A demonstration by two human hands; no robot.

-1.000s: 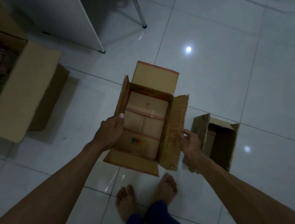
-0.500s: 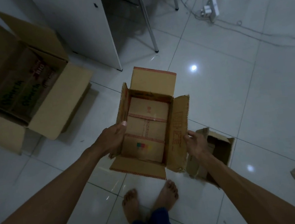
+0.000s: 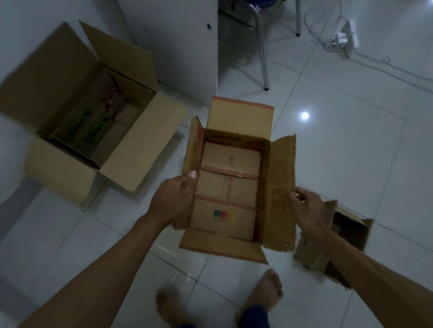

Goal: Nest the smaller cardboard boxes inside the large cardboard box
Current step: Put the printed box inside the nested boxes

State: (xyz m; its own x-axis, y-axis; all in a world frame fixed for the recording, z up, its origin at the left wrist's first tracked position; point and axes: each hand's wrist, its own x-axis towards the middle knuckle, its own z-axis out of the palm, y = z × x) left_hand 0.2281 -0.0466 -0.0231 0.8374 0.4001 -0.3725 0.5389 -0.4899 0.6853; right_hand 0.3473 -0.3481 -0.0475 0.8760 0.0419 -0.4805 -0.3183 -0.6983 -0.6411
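Observation:
I hold a medium cardboard box [image 3: 279, 184] with red-striped tape above the floor, its four flaps open. My left hand [image 3: 174, 198] grips its left wall, thumb over the rim. My right hand [image 3: 304, 206] pinches the edge of its right flap. The large cardboard box [image 3: 63, 170] stands open on the floor at the left, with another printed box nested inside it. A small open cardboard box [image 3: 350, 233] sits on the floor at the right, partly behind my right forearm.
A white cabinet [image 3: 174, 37] stands behind the boxes, and chair legs [image 3: 262, 56] next to it. A power strip [image 3: 345, 37] with cables lies on the tiles at the far right. My bare feet [image 3: 264, 294] are below the held box.
The view has tilted up and left, bringing the large box fully into view. Both hands keep their hold on the medium box, which is now nearer the large box.

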